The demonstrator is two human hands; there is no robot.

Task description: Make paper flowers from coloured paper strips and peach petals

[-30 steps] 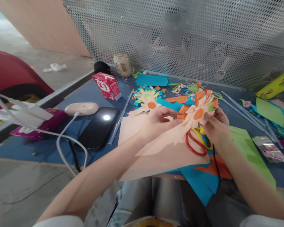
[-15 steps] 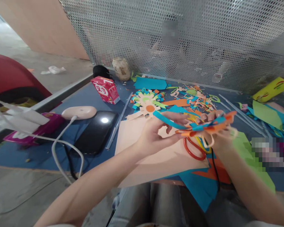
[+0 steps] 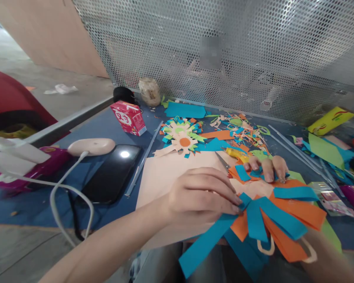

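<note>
A paper flower (image 3: 295, 208) with layered orange and blue strips and a few peach loops is held tilted low on the right. My left hand (image 3: 206, 192) pinches a blue paper strip (image 3: 206, 245) against the flower's near left side, its fingertips pressed together on the paper. My right hand (image 3: 267, 167) grips the flower from the far side, fingers curled over its edge; the rest of that hand is hidden under the petals. Peach paper sheets (image 3: 162, 181) lie beneath my left hand. Scissors (image 3: 222, 161) and a yellow-handled tool (image 3: 237, 153) lie just beyond the hands.
Finished-looking paper flowers (image 3: 181, 135) and paper scraps (image 3: 242, 127) lie at the back by a perforated metal panel (image 3: 171, 51). To the left are a phone (image 3: 112, 173), a pink box (image 3: 128, 118), a corded pink device (image 3: 91, 146) and a power strip (image 3: 57, 159). Clear sticks (image 3: 301, 153) lie right.
The flower has tipped from nearly edge-on to showing its petals, and moved lower. My left hand has turned palm-down, and the blue strip now points down toward me.
</note>
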